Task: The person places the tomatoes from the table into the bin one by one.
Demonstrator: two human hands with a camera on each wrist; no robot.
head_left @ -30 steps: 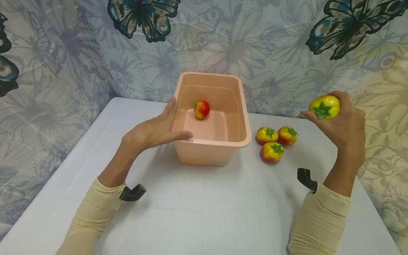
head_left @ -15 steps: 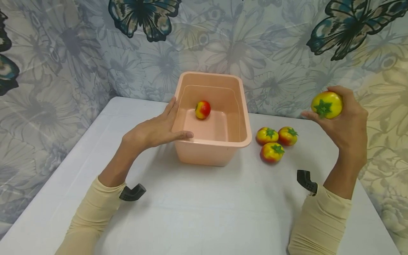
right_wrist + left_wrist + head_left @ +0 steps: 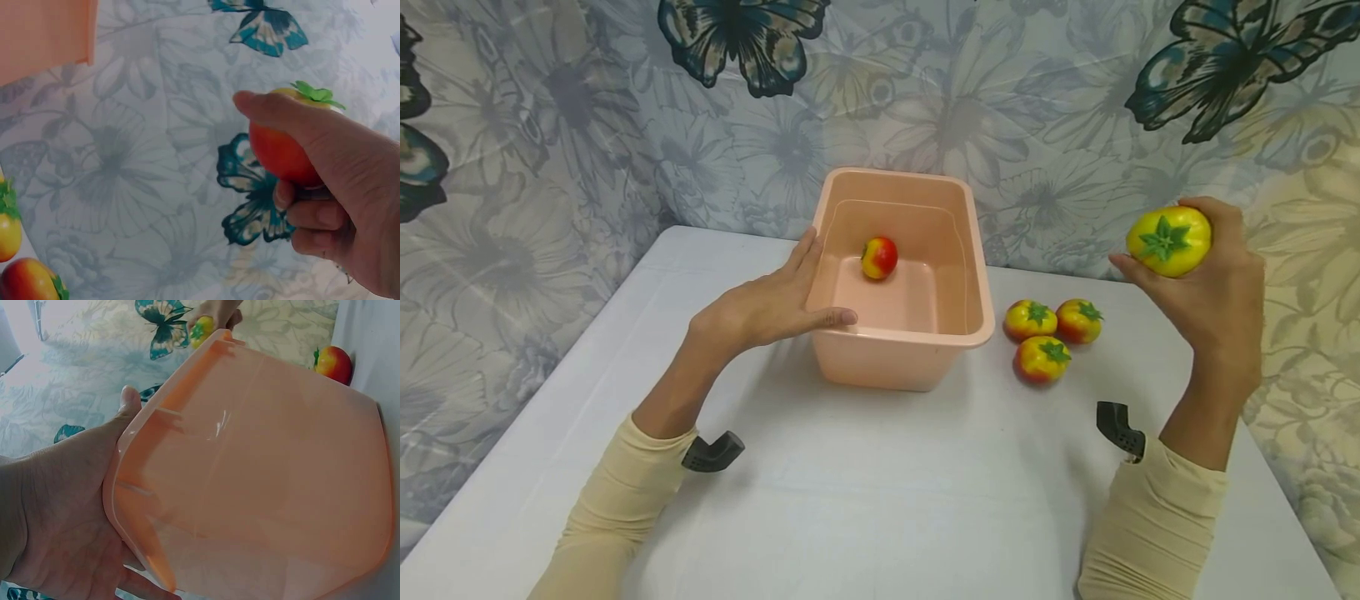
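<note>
My right hand point(image 3: 1217, 279) holds up a yellow and red toy fruit point(image 3: 1170, 241) with a green star-shaped leaf cap, above the table's right side. In the right wrist view, the thumb lies across the fruit's red side point(image 3: 281, 153) and the other fingers curl beneath it. My left hand point(image 3: 760, 308) rests at the near left corner of a peach plastic tub point(image 3: 898, 367), its fingers straight along the left rim and thumb on the front rim. Inside the tub lies one red and yellow fruit point(image 3: 879, 257).
Three matching toy fruits, a rear left one point(image 3: 1028, 320), a rear right one point(image 3: 1078, 322) and a front one point(image 3: 1041, 360), sit right of the tub on the white table point(image 3: 880, 483). Behind the table hangs a floral cloth point(image 3: 925, 100) with butterflies.
My right hand has raised the fruit slightly and turned it, so its leaf cap faces the head camera more. The left hand and tub look unchanged.
</note>
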